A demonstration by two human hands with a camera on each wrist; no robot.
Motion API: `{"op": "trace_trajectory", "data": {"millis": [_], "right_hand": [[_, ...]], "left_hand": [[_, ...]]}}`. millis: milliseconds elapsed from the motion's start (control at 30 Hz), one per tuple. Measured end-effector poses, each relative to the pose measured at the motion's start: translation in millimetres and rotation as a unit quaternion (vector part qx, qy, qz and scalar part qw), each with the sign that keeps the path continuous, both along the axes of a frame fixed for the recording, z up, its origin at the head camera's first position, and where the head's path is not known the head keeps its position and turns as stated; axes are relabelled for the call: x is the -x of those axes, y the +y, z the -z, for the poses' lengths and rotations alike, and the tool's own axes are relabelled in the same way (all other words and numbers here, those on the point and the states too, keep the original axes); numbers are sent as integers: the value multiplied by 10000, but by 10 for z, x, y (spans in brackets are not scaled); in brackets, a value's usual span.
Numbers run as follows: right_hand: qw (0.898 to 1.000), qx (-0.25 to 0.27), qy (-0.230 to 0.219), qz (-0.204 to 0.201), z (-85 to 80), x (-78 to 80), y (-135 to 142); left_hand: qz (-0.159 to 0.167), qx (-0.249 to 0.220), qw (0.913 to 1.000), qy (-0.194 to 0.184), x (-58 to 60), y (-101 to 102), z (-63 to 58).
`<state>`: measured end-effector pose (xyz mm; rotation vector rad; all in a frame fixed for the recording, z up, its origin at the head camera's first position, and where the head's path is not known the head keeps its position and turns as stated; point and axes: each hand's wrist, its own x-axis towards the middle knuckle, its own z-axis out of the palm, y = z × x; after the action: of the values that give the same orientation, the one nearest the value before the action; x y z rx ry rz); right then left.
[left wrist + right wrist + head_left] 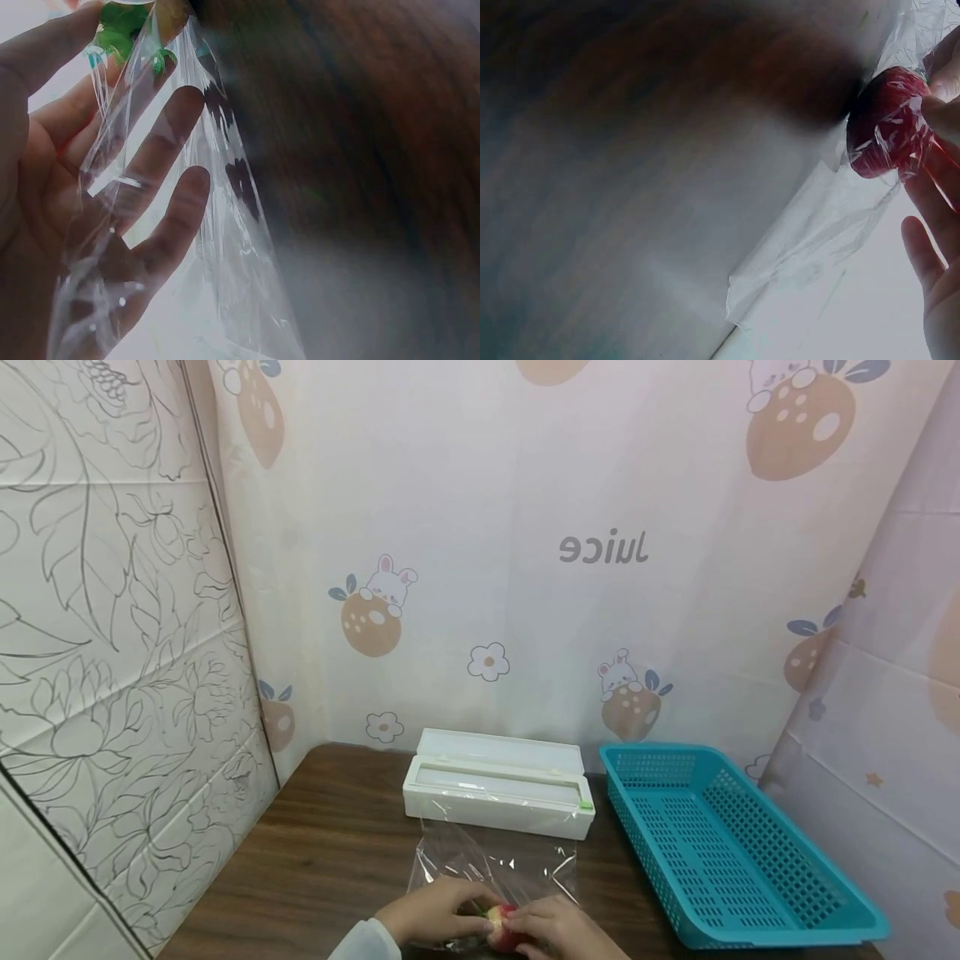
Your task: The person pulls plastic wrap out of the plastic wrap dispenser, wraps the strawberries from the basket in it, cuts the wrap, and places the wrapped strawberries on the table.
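Observation:
A round red fruit [502, 928] with a pale yellow end, apple-like, lies low in the head view at the near part of the table. Clear plastic film [517, 864] runs from the white film box toward it; in the right wrist view, film covers its red side. My left hand [442, 910] holds its left end, where green leafy bits [124, 30] show between thumb and fingers; the lower fingers are spread behind film. My right hand [558, 927] grips the red side with thumb and fingertips. The fruit's underside is hidden.
A white film box [495, 810] with its lid [498, 750] raised stands at the back of the dark wooden table [300, 835]. A green piece [586, 806] sits at its right end. To the right is a turquoise perforated basket [675, 893]. Printed curtains [487, 568] hang around.

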<state>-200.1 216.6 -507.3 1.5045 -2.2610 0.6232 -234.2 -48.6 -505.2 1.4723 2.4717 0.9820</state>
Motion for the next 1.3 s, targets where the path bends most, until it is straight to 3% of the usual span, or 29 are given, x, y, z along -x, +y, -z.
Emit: {"op": "trace_trajectory", "data": {"millis": [267, 400, 667, 867, 933, 1133, 1300], "right_hand": [[9983, -120, 496, 283, 15, -3, -42], [9983, -279, 332, 399, -19, 0, -62], [9898, -547, -1064, 771, -56, 8, -98], [9705, -613, -2053, 1104, -115, 61, -134], [9651, -617, -2269, 1153, -142, 74, -136], [9594, -562, -2493, 1192, -143, 131, -110], [9681, -380, -2161, 1211, -108, 160, -91]], "left_hand": [[-162, 104, 9998, 57, 17, -27, 11], [-203, 169, 9996, -127, 29, -46, 8], [-289, 276, 9984, -406, 52, -74, 33], [-455, 300, 9977, -414, 62, -125, -3], [-506, 149, 9983, -235, 69, -138, -17], [-619, -442, 9915, 1052, 48, -116, -82], [-366, -218, 9798, 1954, -45, -30, -134]]}}
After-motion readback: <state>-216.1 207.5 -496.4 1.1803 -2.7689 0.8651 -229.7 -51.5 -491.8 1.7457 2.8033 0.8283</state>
